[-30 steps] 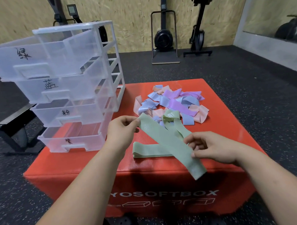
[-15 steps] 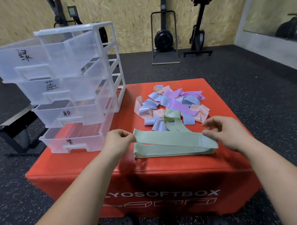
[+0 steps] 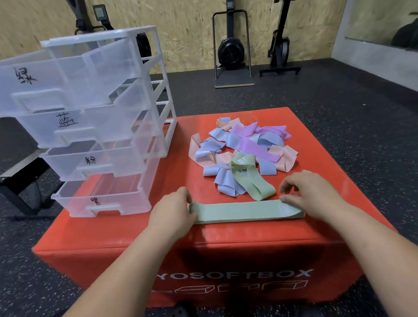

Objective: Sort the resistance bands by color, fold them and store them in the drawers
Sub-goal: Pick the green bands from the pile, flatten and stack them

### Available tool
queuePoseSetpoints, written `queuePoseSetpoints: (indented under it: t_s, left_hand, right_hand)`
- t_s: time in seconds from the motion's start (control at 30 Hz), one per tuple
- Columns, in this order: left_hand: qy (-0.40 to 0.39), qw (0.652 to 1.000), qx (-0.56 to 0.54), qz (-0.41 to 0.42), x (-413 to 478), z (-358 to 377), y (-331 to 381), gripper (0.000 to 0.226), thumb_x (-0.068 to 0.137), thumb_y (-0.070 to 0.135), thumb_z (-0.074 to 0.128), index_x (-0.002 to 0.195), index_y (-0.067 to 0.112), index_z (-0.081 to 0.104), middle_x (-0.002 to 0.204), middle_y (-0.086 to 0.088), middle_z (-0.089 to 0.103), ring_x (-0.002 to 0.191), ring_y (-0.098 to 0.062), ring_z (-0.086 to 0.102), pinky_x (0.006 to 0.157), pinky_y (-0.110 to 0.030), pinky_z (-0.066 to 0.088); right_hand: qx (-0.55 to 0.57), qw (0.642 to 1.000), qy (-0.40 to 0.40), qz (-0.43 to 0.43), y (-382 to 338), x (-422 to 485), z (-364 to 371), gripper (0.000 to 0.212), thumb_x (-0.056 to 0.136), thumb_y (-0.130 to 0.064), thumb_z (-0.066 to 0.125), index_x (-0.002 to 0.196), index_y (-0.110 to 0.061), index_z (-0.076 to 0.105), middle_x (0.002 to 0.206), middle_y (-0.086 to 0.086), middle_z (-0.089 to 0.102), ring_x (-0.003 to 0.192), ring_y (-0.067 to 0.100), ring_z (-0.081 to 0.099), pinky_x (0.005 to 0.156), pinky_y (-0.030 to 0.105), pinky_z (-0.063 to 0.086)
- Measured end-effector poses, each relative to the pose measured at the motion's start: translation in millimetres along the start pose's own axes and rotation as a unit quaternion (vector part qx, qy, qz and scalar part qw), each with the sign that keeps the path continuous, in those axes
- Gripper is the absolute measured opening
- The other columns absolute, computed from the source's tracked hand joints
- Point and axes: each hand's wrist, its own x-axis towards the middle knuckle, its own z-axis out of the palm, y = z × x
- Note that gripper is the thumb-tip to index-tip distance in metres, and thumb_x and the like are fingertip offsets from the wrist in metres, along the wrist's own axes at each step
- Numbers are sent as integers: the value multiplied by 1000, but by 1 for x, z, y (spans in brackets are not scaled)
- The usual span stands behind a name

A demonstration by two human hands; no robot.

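- At the 6 o'clock edge of the box point(image 3: 231, 250), a green band point(image 3: 241, 210) is lying flat on top of another.
- The left hand point(image 3: 172, 212) is gripping its 9 o'clock end, fingers curled.
- The right hand point(image 3: 310, 192) is pinching its 3 o'clock end.
- A pile point(image 3: 243, 145) is lying at 12 o'clock.
- 4 drawers point(image 3: 94, 129) are standing open at 10 o'clock.

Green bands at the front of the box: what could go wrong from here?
1. The flat green bands, with the left hand and right hand at their ends, lie close to the front edge of the red box; folding could nudge them off.
2. The loose green band overlaps blue bands; lifting it may drag them along.
3. All four drawers stand pulled out; pressing into the top drawer might tip the unit.
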Motion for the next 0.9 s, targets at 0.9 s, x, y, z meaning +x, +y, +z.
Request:
queuePoseSetpoints:
  t_s: [0.9]
  left_hand:
    - [-109,975,22,190,27,5,-10,78,75,56,85,144,40,52,130,14,58,122,-14,53,99,-38,50]
  right_hand:
    - [-20,986,-167,-16,11,-3,-9,84,63,-54,89,140,-47,55,129,-23,61,119,5,58,101,29,46]
